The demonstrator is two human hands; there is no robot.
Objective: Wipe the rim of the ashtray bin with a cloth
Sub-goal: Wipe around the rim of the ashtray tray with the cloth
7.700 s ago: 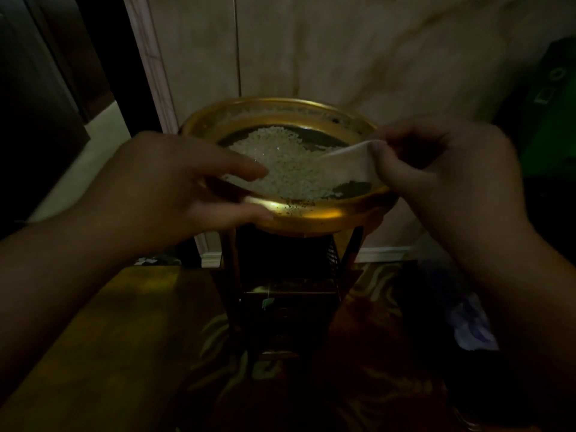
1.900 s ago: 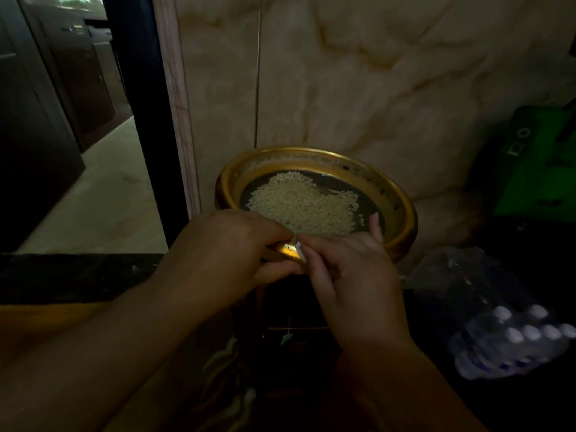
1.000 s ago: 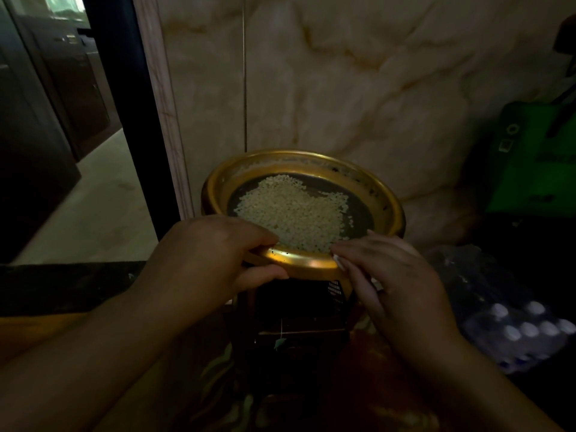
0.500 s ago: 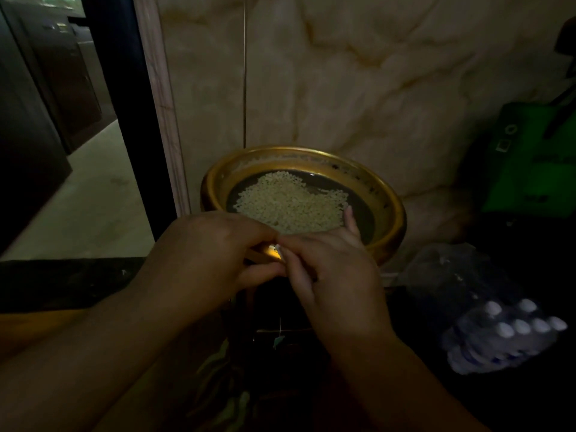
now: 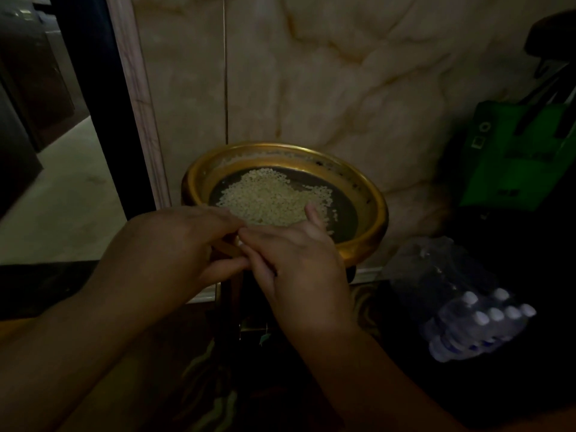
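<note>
The ashtray bin has a round golden rim [image 5: 378,210] and a dark tray holding a heap of small white pebbles [image 5: 268,198]. It stands on a dark square body [image 5: 229,310] in front of me. My left hand [image 5: 174,244] grips the near rim, fingers over it and thumb under it. My right hand [image 5: 296,260] presses on the near rim right beside the left, its thumb pointing up over the pebbles. The cloth is almost fully hidden under my right fingers; only a pale sliver [image 5: 240,243] shows where the two hands meet.
A marble wall [image 5: 327,73] rises directly behind the bin. A shrink-wrapped pack of water bottles [image 5: 467,310] lies on the floor at the right, with a green bag [image 5: 514,157] behind it. A doorway [image 5: 62,198] opens at the left. Patterned carpet [image 5: 212,385] lies below.
Over the last second my right hand slid left along the near rim until it met my left hand. My left hand has kept its grip on the rim.
</note>
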